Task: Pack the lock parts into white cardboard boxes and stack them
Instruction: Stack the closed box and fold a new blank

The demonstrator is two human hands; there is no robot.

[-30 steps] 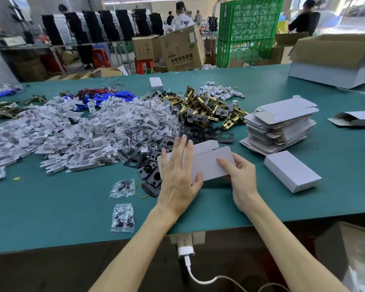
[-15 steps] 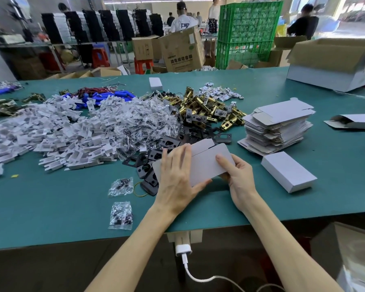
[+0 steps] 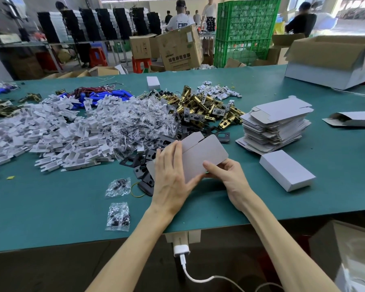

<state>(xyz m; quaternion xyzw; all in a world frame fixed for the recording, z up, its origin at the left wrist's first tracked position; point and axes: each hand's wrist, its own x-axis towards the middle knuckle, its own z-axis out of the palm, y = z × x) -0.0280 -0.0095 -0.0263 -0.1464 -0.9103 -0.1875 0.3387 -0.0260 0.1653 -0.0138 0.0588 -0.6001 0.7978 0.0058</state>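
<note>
**Bench** (image 3: 51, 207), green-topped, packing station.

- **Box blank** (image 3: 204, 152), white cardboard, part-folded: held tilted just above the bench near the middle of the front edge, over the black plates.
- **Left hand** (image 3: 171, 175): fingers laid straight and pressed together across the blank's left face; the thumb appears to be tucked under its near edge, so the blank is pinched.
- **Right hand** (image 3: 230, 178): the blank's near right corner is pinched, thumb on top, fingers curled beneath.
- **Closed white box** (image 3: 287, 169): laid flat to the right of the hands, near the front edge.
- **Stack of flat blanks** (image 3: 276, 123): set just behind the closed box.
- **Open-ended white box** (image 3: 354, 119): laid at the right edge.
- **Black plates** (image 3: 143, 161): scattered beside and under the left hand.
- **Brass latch bolts** (image 3: 202, 106): heaped at mid-bench, behind the blank.
- **Bagged screws** (image 3: 139, 123): piled left of the bolts; two loose bags (image 3: 118, 186) are laid nearer the front edge.
- **White inserts** (image 3: 61, 131): spread towards the left edge.
- **Large carton** (image 3: 333, 60): stood open at the far right corner.
</note>
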